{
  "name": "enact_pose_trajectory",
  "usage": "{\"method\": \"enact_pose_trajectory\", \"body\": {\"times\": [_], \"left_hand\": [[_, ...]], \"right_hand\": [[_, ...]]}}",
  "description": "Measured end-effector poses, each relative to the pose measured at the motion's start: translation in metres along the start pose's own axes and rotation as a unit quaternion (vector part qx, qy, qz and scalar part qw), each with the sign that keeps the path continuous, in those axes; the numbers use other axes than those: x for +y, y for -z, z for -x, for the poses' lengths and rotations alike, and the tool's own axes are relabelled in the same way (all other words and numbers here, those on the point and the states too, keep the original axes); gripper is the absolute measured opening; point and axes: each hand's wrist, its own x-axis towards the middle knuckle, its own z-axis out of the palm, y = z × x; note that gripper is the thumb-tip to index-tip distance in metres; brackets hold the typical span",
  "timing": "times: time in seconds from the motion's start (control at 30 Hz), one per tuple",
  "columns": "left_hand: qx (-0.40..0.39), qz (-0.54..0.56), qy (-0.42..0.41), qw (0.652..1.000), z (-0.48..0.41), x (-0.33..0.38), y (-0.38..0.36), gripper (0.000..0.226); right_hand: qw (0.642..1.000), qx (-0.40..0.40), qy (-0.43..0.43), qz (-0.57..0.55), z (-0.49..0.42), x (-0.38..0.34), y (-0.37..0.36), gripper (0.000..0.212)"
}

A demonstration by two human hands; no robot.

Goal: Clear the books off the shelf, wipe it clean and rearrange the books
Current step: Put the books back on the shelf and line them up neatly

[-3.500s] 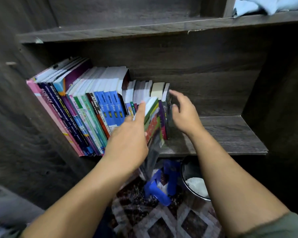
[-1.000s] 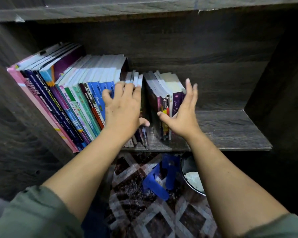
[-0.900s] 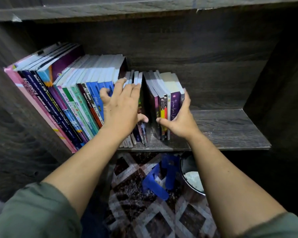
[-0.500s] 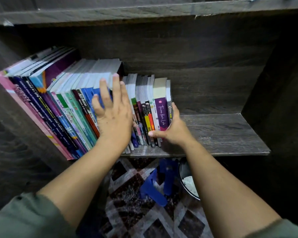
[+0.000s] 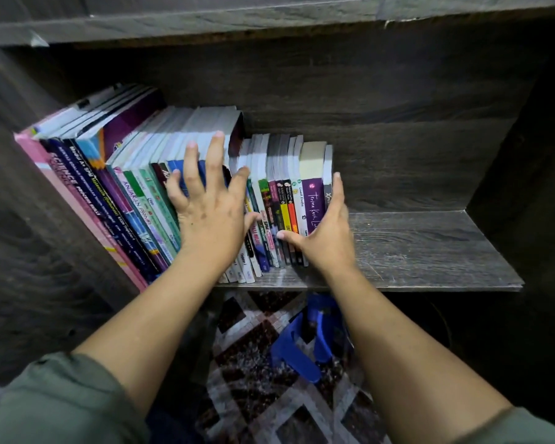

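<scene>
A dark wood-grain shelf [image 5: 430, 248] inside a cabinet, seen from above by the person working at it; an upper board [image 5: 269, 20] closes off the top and a side wall [image 5: 526, 149] closes off the right. The books [image 5: 125, 187] fill the left half of the shelf, spines outward, leaning left against the cabinet's side: tall textbooks on the left, then a tight run of shorter paperbacks [image 5: 282, 168] ending beside a purple-spined book [image 5: 311, 203]; the right half of the board is bare wood. Both arms reach in, hands apart and holding nothing. The left hand [image 5: 210, 219] presses flat on the taller spines, fingers spread and straight; the right hand [image 5: 326, 241] braces the free end of the row, fingers straight up the last cover, thumb across the lower spines.

This looks like the final step, putting the books back and squaring the row; whether the board was wiped cannot be told. The next move likely calls for pushing the loose end leftwards and nudging the spines level with the front edge, since the paperbacks could topple right once released.

Below the shelf lies a patterned rug [image 5: 253, 363]; on it sits a blue plastic object [image 5: 295, 357], its purpose unclear; neither blocks the hands.
</scene>
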Motion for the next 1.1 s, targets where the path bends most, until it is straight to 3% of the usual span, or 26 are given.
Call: {"method": "enact_pose_trajectory", "body": {"times": [0.4, 0.53, 0.77, 0.93, 1.1], "left_hand": [[-0.032, 0.058, 0.052, 0.996, -0.006, 0.012, 0.004, 0.048], [-0.026, 0.060, 0.038, 0.997, -0.007, 0.008, 0.002, 0.051], [-0.011, 0.003, 0.015, 1.000, 0.000, -0.004, 0.004, 0.078], [-0.026, -0.003, 0.058, 0.998, -0.007, 0.009, 0.002, 0.069], [-0.022, 0.024, 0.039, 0.999, -0.002, 0.006, 0.001, 0.057]], "right_hand": [[1.000, -0.010, 0.015, -0.019, -0.001, -0.003, 0.003, 0.145], [0.999, -0.021, 0.014, -0.023, -0.002, -0.003, 0.005, 0.143], [0.998, -0.051, 0.029, -0.032, -0.008, 0.002, 0.013, 0.141], [0.998, -0.051, 0.033, -0.033, -0.008, 0.003, 0.014, 0.139], [0.996, -0.073, 0.045, -0.039, -0.009, 0.006, 0.022, 0.133]]}}
